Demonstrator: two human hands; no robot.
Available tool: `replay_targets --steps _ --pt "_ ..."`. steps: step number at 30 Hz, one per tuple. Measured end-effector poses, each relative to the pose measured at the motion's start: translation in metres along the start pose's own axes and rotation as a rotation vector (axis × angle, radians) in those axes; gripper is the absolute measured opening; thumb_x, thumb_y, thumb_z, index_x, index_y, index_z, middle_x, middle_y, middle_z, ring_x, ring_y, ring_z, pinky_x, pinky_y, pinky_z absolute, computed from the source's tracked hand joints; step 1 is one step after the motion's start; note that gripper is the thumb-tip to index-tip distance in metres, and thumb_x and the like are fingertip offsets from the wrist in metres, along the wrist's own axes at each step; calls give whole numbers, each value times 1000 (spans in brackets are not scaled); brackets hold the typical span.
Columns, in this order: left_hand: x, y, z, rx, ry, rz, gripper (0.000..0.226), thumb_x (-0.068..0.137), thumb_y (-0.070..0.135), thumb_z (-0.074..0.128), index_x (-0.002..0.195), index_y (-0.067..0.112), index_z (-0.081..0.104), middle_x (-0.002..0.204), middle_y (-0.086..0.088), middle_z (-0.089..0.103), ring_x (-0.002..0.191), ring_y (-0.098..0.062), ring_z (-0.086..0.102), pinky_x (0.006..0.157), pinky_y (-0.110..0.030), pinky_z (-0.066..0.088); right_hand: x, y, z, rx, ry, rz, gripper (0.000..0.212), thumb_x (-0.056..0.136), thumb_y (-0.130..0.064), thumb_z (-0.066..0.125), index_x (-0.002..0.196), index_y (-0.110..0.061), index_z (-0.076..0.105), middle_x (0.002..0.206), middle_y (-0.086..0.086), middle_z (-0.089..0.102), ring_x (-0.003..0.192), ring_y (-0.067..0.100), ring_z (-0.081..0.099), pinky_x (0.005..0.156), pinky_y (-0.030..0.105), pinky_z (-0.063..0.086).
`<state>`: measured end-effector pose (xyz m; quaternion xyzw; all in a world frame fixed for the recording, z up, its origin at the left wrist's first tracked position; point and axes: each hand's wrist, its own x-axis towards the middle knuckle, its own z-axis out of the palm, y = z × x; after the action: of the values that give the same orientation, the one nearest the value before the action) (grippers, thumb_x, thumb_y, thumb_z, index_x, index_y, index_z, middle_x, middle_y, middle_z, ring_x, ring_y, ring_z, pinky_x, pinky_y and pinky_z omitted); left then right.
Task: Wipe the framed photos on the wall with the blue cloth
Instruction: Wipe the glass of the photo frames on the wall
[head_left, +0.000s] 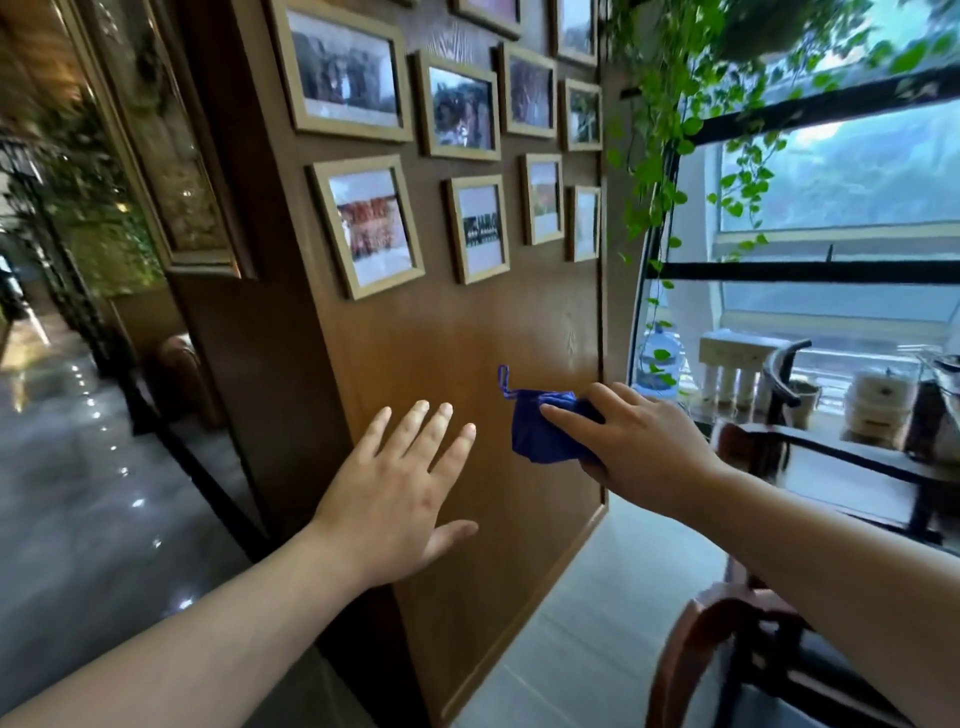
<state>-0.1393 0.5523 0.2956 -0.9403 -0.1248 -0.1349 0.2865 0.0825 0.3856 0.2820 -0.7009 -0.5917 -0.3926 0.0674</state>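
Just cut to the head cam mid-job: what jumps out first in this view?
The blue cloth stands out most, bunched in the right hand against the brown wooden wall panel, below the pictures. Beside it the left hand is spread open with nothing in it, fingers pointing up the panel. Above both hangs a cluster of light wooden framed photos, with green trailing vines and a bright window to the right.

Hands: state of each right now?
Left hand: open, fingers spread, holding nothing.
Right hand: closed on the blue cloth, below the framed photos.
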Motion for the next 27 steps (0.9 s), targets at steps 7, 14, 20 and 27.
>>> replay_targets --steps 7,14,20,27 --pt "92 -62 41 42 23 5 86 83 74 34 145 15 36 148 -16 45 137 -34 40 106 -56 40 76 47 73 -13 25 42 59 79 -34 67 133 -24 46 104 8 59 86 25 58 56 32 48" --pt "192 -95 82 -27 84 43 85 81 73 39 142 14 42 143 -15 52 133 -33 45 104 -54 41 143 99 129 -72 39 65 60 77 -35 69 132 -23 48 103 7 60 85 24 58 56 33 49" --pt "287 -123 112 -34 136 137 85 90 71 27 153 17 7 162 -14 15 148 -33 9 119 -54 9 185 152 168 -147 47 128 64 68 -30 76 128 -21 54 100 9 62 81 27 61 51 33 49" --pt "403 -145 150 -59 259 172 87 90 70 28 153 15 3 162 -15 12 149 -34 6 120 -53 9 216 211 224 -237 41 275 66 67 -32 79 127 -22 55 98 8 62 79 27 61 48 32 48"
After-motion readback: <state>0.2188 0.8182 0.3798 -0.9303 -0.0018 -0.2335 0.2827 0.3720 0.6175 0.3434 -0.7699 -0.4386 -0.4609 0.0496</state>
